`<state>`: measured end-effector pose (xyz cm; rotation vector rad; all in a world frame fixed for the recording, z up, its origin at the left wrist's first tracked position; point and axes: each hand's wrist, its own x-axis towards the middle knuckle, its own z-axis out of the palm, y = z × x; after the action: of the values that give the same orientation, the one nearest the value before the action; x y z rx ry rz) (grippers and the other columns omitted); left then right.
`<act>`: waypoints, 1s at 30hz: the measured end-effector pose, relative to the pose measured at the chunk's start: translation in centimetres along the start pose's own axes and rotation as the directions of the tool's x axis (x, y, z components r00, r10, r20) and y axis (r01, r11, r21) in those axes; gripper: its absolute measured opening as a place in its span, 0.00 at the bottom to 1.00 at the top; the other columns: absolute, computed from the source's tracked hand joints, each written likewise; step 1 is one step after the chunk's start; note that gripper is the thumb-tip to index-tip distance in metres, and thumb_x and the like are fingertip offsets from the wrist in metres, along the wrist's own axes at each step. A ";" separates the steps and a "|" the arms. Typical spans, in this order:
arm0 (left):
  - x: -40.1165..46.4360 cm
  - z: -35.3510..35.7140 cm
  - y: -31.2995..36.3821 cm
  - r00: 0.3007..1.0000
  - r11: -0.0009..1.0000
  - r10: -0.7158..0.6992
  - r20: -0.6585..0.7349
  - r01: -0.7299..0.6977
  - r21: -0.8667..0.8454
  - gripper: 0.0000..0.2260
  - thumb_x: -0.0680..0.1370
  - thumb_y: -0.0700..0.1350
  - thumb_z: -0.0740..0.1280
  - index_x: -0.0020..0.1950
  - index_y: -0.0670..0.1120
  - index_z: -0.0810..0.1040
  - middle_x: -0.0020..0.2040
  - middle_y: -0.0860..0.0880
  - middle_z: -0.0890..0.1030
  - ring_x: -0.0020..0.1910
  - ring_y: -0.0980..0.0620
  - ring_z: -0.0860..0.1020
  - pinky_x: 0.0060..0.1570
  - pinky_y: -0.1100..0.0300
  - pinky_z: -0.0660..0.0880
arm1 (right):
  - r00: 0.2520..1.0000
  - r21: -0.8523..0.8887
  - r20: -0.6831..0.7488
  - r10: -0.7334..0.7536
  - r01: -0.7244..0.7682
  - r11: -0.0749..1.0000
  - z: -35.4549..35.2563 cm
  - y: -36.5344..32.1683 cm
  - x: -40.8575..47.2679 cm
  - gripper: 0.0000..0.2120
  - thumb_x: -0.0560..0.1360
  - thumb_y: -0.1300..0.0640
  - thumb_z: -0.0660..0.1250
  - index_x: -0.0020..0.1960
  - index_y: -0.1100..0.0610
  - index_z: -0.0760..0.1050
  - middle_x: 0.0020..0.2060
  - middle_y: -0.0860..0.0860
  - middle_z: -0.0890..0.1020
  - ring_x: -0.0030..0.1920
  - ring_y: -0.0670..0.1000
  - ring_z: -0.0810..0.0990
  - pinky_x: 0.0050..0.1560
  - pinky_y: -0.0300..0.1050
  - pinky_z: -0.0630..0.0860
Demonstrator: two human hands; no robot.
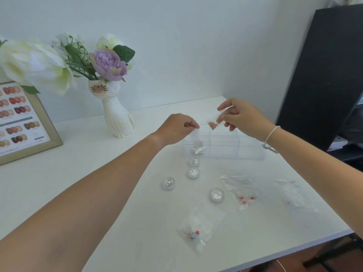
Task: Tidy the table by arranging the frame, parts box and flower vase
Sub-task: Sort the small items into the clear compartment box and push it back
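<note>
White tabletop (98,173) against a pale wall. Left hand (176,128) pinches a small clear bag above the parts box (224,146); right hand (241,116) pinches a bag of orange bits over its middle. Filling seems underway; next, lower each bag into a compartment. Jars (193,172) and bags (202,226) wait nearby; flower vase (117,116) and frame (29,126) stand left.
</note>
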<state>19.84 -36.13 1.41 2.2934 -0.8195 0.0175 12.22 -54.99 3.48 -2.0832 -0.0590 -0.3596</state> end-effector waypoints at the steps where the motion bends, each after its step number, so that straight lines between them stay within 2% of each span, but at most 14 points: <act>1: -0.1 0.0 -0.1 1.000 1.000 0.006 0.008 -0.006 0.011 0.10 0.76 0.39 0.62 0.52 0.45 0.81 0.48 0.51 0.79 0.39 0.60 0.73 0.36 0.79 0.66 | 1.000 -0.006 0.002 0.001 -0.001 1.000 0.1 0.0 0.1 0.09 0.73 0.66 0.59 0.47 0.54 0.72 0.34 0.47 0.82 0.30 0.45 0.74 0.27 0.30 0.72; 6: -1.0 -0.1 -0.6 1.000 1.000 0.015 -0.025 -0.016 -0.024 0.12 0.76 0.41 0.62 0.57 0.50 0.79 0.56 0.52 0.78 0.49 0.52 0.74 0.49 0.65 0.68 | 1.000 -0.039 0.024 0.001 0.000 0.999 0.9 -0.2 0.7 0.10 0.74 0.66 0.57 0.48 0.54 0.73 0.35 0.47 0.81 0.33 0.47 0.73 0.28 0.31 0.72; 8: -1.7 -0.3 -0.9 0.998 0.999 0.023 -0.055 -0.026 -0.043 0.12 0.76 0.41 0.62 0.56 0.51 0.79 0.55 0.52 0.78 0.49 0.52 0.75 0.47 0.67 0.69 | 0.999 -0.078 0.043 -0.002 0.006 0.997 1.4 -0.3 0.9 0.10 0.74 0.65 0.57 0.48 0.54 0.74 0.35 0.46 0.81 0.33 0.47 0.72 0.30 0.35 0.71; 11: -3.3 -0.7 -1.3 0.994 0.997 0.030 -0.103 -0.037 -0.071 0.11 0.76 0.41 0.63 0.55 0.52 0.79 0.52 0.56 0.77 0.45 0.58 0.75 0.42 0.78 0.67 | 0.997 -0.139 0.080 -0.018 0.029 0.990 2.2 -0.4 1.1 0.11 0.74 0.64 0.58 0.50 0.55 0.76 0.34 0.45 0.81 0.33 0.52 0.69 0.31 0.41 0.67; 13: -4.7 -1.0 -1.5 0.991 0.994 0.026 -0.128 -0.040 -0.106 0.11 0.76 0.41 0.63 0.53 0.54 0.79 0.49 0.60 0.77 0.43 0.64 0.75 0.40 0.79 0.66 | 0.995 -0.169 0.090 -0.032 0.046 0.985 2.7 -0.5 1.2 0.11 0.74 0.64 0.59 0.50 0.55 0.77 0.34 0.46 0.82 0.29 0.50 0.67 0.27 0.38 0.65; 15: -6.2 -1.3 -1.7 0.990 0.989 0.028 -0.141 -0.048 -0.141 0.11 0.76 0.41 0.64 0.50 0.57 0.78 0.49 0.61 0.77 0.42 0.67 0.75 0.41 0.78 0.67 | 0.995 -0.191 0.094 -0.038 0.056 0.980 3.2 -0.5 1.2 0.11 0.74 0.64 0.59 0.50 0.54 0.77 0.36 0.48 0.83 0.21 0.43 0.64 0.22 0.32 0.62; 17: -7.7 -1.5 -1.8 0.989 0.984 0.029 -0.146 -0.054 -0.172 0.10 0.76 0.42 0.64 0.49 0.59 0.78 0.50 0.61 0.78 0.41 0.67 0.75 0.41 0.76 0.68 | 0.992 -0.235 0.118 -0.033 0.060 0.970 3.6 -0.5 1.3 0.12 0.74 0.64 0.58 0.49 0.52 0.77 0.37 0.49 0.83 0.21 0.42 0.67 0.21 0.29 0.62; 21: -10.4 -1.4 -2.0 0.995 0.976 0.019 -0.101 -0.041 -0.214 0.10 0.76 0.43 0.65 0.47 0.59 0.78 0.49 0.61 0.80 0.41 0.66 0.75 0.40 0.75 0.69 | 0.977 -0.370 0.211 0.017 0.064 0.927 4.3 -0.5 1.3 0.13 0.73 0.63 0.57 0.49 0.49 0.75 0.38 0.47 0.83 0.33 0.40 0.71 0.29 0.29 0.65; 25: -12.3 -0.8 -2.3 0.999 0.972 0.026 -0.036 -0.033 -0.232 0.08 0.75 0.44 0.67 0.46 0.58 0.79 0.50 0.59 0.80 0.43 0.63 0.76 0.40 0.72 0.70 | 0.963 -0.454 0.263 0.053 0.075 0.888 4.7 -0.2 1.2 0.12 0.74 0.62 0.56 0.48 0.50 0.75 0.42 0.48 0.85 0.38 0.40 0.73 0.33 0.28 0.66; 27: -12.9 -0.5 -2.4 0.999 0.971 0.037 -0.006 -0.038 -0.234 0.08 0.75 0.44 0.67 0.46 0.58 0.79 0.50 0.58 0.80 0.45 0.60 0.77 0.39 0.71 0.70 | 0.964 -0.508 0.261 0.044 0.099 0.855 4.7 0.1 1.0 0.11 0.76 0.60 0.57 0.52 0.52 0.77 0.49 0.50 0.84 0.48 0.47 0.76 0.45 0.36 0.69; 28: -13.2 -0.5 -2.5 0.999 0.973 0.042 0.006 -0.039 -0.229 0.08 0.75 0.44 0.67 0.46 0.59 0.79 0.50 0.58 0.80 0.46 0.59 0.77 0.39 0.70 0.70 | 0.969 -0.536 0.244 0.027 0.112 0.837 4.6 0.3 0.9 0.12 0.77 0.59 0.57 0.55 0.53 0.77 0.52 0.51 0.82 0.53 0.52 0.76 0.51 0.41 0.69; 30: -13.6 -0.3 -2.7 0.998 0.977 0.048 0.028 -0.041 -0.210 0.08 0.74 0.45 0.68 0.47 0.59 0.79 0.49 0.60 0.79 0.47 0.60 0.75 0.39 0.70 0.70 | 0.981 -0.573 0.193 -0.023 0.131 0.809 4.3 0.6 0.6 0.13 0.78 0.57 0.58 0.59 0.54 0.76 0.56 0.51 0.81 0.59 0.55 0.73 0.57 0.46 0.67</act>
<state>10.51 -26.89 -3.09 2.0818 -0.8484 -0.0836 13.92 -51.70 1.15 -2.7349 -0.1575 -0.2563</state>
